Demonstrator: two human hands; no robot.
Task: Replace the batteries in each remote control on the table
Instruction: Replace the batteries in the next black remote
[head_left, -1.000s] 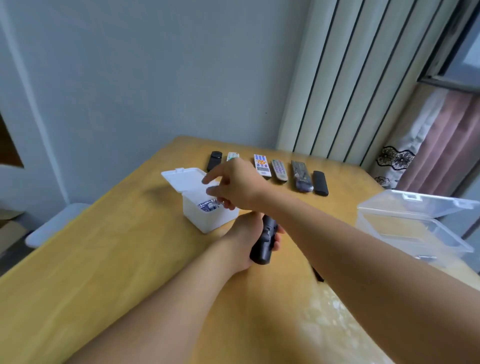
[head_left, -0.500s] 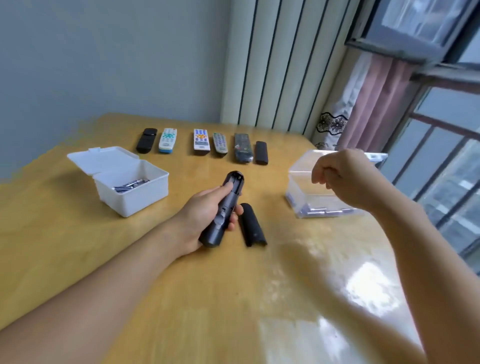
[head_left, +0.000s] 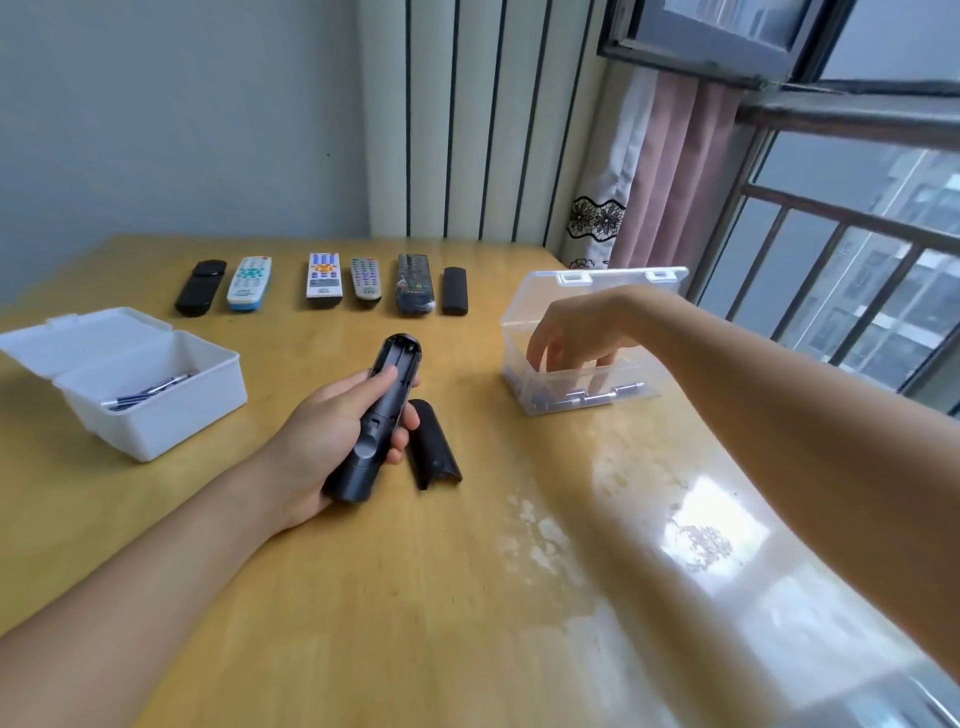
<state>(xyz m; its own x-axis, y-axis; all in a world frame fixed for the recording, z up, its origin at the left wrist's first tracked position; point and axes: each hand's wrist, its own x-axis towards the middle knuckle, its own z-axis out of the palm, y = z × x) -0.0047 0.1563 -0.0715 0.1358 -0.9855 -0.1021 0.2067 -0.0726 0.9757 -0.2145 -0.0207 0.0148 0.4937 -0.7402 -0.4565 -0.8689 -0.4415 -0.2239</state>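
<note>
My left hand (head_left: 332, 431) grips a black remote (head_left: 375, 421) back side up, its battery bay open and empty. The remote's black cover (head_left: 432, 449) lies on the table just right of it. My right hand (head_left: 576, 332) reaches down into a clear plastic box (head_left: 535, 322) with its lid up; its fingers point down toward several batteries (head_left: 587, 397) on the box floor, and whether they hold one is hidden by the wall. A white box (head_left: 156, 410) at the left, lid open, holds several batteries (head_left: 148, 389).
Several remotes lie in a row at the table's far side: a black one (head_left: 200, 287), white ones (head_left: 249, 283) (head_left: 323, 275), a grey one (head_left: 365, 278), a wrapped black one (head_left: 414, 283) and a small black one (head_left: 454, 290). A window with bars is at the right.
My right hand went from the white box across to the clear box and has now dipped inside it. My left hand kept hold of the remote.
</note>
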